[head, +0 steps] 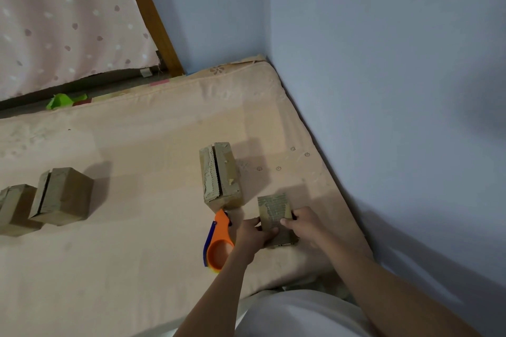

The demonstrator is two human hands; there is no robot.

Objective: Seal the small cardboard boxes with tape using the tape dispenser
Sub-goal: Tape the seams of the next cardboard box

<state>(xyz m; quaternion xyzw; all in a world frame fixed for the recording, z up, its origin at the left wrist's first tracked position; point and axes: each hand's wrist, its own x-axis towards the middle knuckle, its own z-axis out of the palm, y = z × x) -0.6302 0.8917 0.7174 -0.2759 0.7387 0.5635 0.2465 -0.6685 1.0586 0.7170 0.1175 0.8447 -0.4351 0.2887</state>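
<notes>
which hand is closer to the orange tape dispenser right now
Left. The left hand grips the left side of the small box, right beside the tape dispenser lying on the mattress. The right hand grips the box's far side, with the box between.

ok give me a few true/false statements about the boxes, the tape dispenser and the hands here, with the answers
1. Both hands hold one small box. True: the left hand and right hand grip its sides.
2. The orange tape dispenser is in the right hand. False: it lies on the mattress, beside the left hand.
3. Three other boxes sit on the mattress. True: one above the dispenser, two far left.
4. The held box is stacked on another box. False: it is apart from the others.
</notes>
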